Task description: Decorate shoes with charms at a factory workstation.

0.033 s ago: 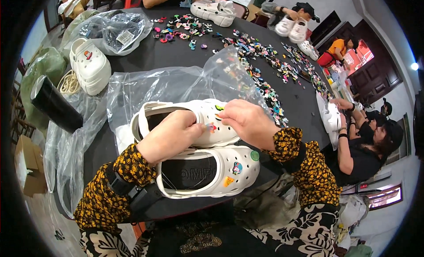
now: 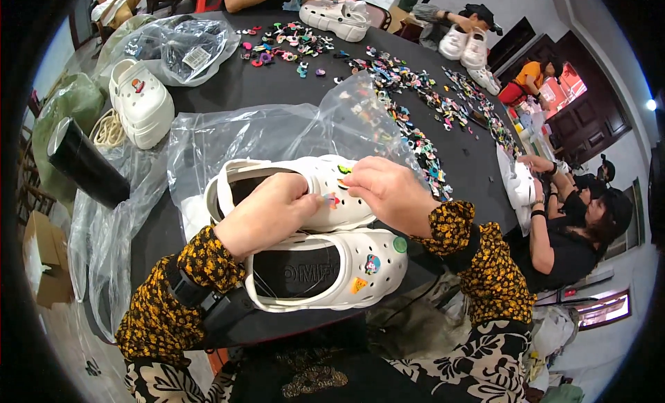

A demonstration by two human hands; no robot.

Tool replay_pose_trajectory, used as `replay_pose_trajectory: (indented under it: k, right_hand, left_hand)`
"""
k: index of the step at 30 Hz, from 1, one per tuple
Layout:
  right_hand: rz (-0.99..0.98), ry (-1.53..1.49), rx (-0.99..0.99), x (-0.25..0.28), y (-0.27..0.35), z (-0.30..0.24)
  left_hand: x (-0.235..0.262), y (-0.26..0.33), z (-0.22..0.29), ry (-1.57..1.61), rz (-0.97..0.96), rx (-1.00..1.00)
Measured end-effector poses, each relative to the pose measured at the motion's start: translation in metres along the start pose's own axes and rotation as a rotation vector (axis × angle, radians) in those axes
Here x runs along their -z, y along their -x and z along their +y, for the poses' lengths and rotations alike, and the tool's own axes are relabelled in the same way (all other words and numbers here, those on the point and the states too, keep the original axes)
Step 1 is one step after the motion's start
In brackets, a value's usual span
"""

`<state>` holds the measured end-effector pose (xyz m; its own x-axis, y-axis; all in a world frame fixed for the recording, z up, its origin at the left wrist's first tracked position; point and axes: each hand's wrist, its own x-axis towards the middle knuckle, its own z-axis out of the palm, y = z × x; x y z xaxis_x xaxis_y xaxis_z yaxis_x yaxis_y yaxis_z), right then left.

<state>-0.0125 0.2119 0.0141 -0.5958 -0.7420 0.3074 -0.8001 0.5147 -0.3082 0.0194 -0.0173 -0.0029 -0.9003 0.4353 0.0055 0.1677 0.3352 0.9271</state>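
Two white clogs lie side by side in front of me, toes to the right. On the far clog [image 2: 320, 169], my left hand [image 2: 267, 212] is closed over the upper, its thumb beside an orange-red star-shaped charm [image 2: 332, 201]. My right hand [image 2: 391, 191] pinches a small dark charm [image 2: 342, 184] against the toe, most of it hidden by the fingertips. Just above them sits a green charm [image 2: 343, 169]. The near clog [image 2: 384, 284] carries a round green charm [image 2: 400, 245], a colourful figure charm [image 2: 373, 264] and a yellow triangular charm [image 2: 358, 285]; neither hand grips it.
Loose charms [image 2: 415, 91] spread across the dark table [image 2: 270, 91]. Clear plastic bags [image 2: 235, 133] lie behind and left of the clogs. A black cylinder [image 2: 86, 164] and another white clog [image 2: 142, 101] stand at left. Co-workers handle white shoes [image 2: 518, 185] around the table.
My hands and both clogs stay in place. At the far right, a co-worker's raised pair of white shoes has shifted slightly to the right.
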Motion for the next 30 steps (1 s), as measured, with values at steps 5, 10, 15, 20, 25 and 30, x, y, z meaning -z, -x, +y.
replay_pose_trajectory:
  k: [5,10,15,20,25,30]
  right_hand:
    - [-0.057,0.023,0.002,0.005,0.006,-0.007]
    - [-0.128,0.147,0.075,0.007,0.006,-0.009]
    - [-0.205,0.190,0.068,0.007,0.004,-0.012]
    - [-0.287,0.158,0.114,0.006,0.001,-0.010]
    - [-0.316,0.176,0.133,0.001,-0.003,-0.009]
    - [-0.326,0.151,0.142,-0.003,-0.006,-0.007]
  left_hand:
    - [0.000,-0.001,-0.002,-0.062,0.017,-0.028]
    - [0.000,0.000,-0.005,-0.063,0.024,-0.050]
    - [0.003,0.000,0.002,-0.096,0.012,-0.053]
    - [0.001,0.001,0.001,-0.119,0.007,-0.066]
    - [-0.001,0.003,-0.002,-0.101,0.005,-0.070]
    - [-0.002,0.001,0.000,-0.093,0.000,-0.078]
